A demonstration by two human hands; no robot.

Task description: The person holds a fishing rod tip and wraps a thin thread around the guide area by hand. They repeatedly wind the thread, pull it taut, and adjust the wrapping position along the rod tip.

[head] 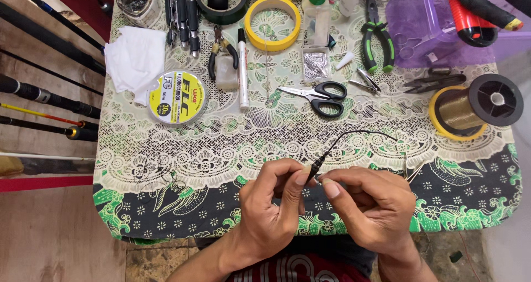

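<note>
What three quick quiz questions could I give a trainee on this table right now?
1. True or false: both hands pinch the thin black rod tip.
2. Which lies nearer the black-handled scissors: A) the yellow tape ring or B) the heart-shaped tin?
3. What colour is the line on the spool at the table's right edge?

Key: 1 true, the left hand and right hand meet on it. 2 A. 3 golden-brown.

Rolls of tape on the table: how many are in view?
2. A black tape roll sits at the table's far edge, with a dark bottle standing in its hole. A yellow tape roll lies right beside it. Clutter at the far edge may hide others.
</note>
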